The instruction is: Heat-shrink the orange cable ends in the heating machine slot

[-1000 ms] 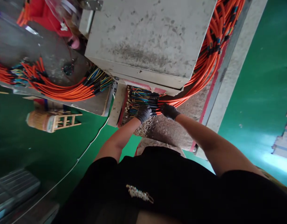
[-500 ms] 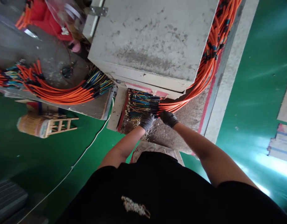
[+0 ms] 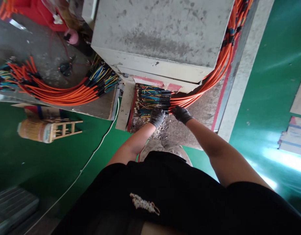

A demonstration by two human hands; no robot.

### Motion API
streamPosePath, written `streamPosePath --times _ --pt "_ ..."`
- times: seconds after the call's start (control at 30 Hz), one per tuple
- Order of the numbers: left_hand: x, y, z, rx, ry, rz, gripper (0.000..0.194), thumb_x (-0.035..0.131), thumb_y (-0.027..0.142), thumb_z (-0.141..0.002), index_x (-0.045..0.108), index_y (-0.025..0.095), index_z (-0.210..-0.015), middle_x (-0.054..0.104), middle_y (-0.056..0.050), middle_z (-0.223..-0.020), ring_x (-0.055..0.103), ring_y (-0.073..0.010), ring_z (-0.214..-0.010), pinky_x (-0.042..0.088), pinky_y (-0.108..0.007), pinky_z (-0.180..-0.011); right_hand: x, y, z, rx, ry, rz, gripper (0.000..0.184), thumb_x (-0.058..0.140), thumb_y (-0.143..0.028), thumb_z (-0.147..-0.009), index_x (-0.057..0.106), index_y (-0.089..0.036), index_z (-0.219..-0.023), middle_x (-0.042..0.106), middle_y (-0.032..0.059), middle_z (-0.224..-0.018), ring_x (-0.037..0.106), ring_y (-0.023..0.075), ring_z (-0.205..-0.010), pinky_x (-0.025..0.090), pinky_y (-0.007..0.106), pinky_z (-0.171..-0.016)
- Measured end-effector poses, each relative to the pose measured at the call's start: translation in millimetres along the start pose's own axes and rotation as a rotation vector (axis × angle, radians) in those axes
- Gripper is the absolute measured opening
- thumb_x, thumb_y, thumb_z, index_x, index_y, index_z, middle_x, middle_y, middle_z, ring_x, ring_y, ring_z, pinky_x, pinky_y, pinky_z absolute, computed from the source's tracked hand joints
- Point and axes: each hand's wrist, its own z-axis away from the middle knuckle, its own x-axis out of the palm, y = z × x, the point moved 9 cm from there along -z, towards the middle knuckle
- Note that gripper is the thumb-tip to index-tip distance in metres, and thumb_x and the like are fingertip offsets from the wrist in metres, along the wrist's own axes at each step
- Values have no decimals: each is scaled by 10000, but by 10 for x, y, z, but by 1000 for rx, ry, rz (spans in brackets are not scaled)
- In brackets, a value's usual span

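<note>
Both my hands wear black gloves at the point where a thick bundle of orange cables (image 3: pixel 204 88) fans out into thin coloured wires (image 3: pixel 152 99). My left hand (image 3: pixel 157 118) closes on the thin wires at the lower edge of a brown terminal board (image 3: pixel 134 112). My right hand (image 3: pixel 182 115) grips the orange bundle close to its black connectors. The orange cables run up the right side of a scuffed grey metal cabinet (image 3: pixel 160 32). My fingertips are partly hidden among the wires.
A second orange harness (image 3: pixel 67 93) lies on a grey surface (image 3: pixel 42 55) at left. A person in red (image 3: pixel 42 13) stands at top left. A wooden stool (image 3: pixel 64 129), a woven roll (image 3: pixel 34 130), a white cord (image 3: pixel 99 147) and green floor (image 3: pixel 275 81) surround the bench.
Both hands have moved slightly up the picture, further onto the wires and bundle, after dipping lower half a second ago. The whole view has shifted a little with my head.
</note>
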Motion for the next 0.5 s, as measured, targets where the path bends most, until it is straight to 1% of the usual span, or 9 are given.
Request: streamPosePath --times 0.07,0.13,0.17,0.27,0.33,0.4,0.5 --pt "6 -113 134 -45 20 52 405 468 295 -1104 694 116 -1388 680 -223 -1351 632 -353 -1246 466 -481 -1027 -53 20 99 -2 24 -3 483 327 -163 -1090 671 -28 -1400 687 238 -1400 588 301 -1275 499 403 -1056" --pt "31 -296 353 -84 41 99 433 478 337 -1105 662 161 -1455 668 -203 -1414 609 -346 -1300 442 -489 -1093 -85 97 221 31 57 -27 500 317 -145 -1081 647 -11 -1433 679 246 -1417 595 310 -1292 495 423 -1071" --pt "63 -409 488 -108 39 111 421 475 324 -1102 680 165 -1434 682 -199 -1401 607 -344 -1308 434 -493 -1115 -74 143 277 51 57 -47 495 331 -135 -1071 660 -15 -1421 684 240 -1419 600 310 -1301 492 427 -1084" --pt "199 -764 926 -198 7 118 335 516 271 -1067 783 150 -1230 736 -202 -1306 634 -351 -1274 461 -496 -1112 31 216 363 64 7 -87 452 403 -106 -1027 744 -52 -1319 711 205 -1417 611 285 -1331 477 397 -1133" --pt "276 -958 1179 -253 5 128 290 560 273 -1046 803 172 -1169 731 -186 -1358 643 -346 -1277 494 -479 -1087 59 225 350 70 6 -98 455 417 -108 -1021 758 -74 -1320 708 183 -1449 612 266 -1354 470 376 -1158" --pt "332 -1118 1366 -305 14 150 283 579 288 -1042 802 205 -1196 732 -150 -1394 669 -324 -1252 523 -449 -1060 31 222 314 88 37 -108 480 403 -121 -1029 746 -93 -1363 708 168 -1464 617 258 -1365 478 376 -1162" --pt "350 -1381 1544 -397 48 189 319 576 306 -1047 788 223 -1271 773 -123 -1316 720 -290 -1166 549 -402 -1026 -16 189 301 83 71 -94 496 401 -115 -1005 754 -105 -1354 748 166 -1403 661 270 -1320 521 405 -1125"
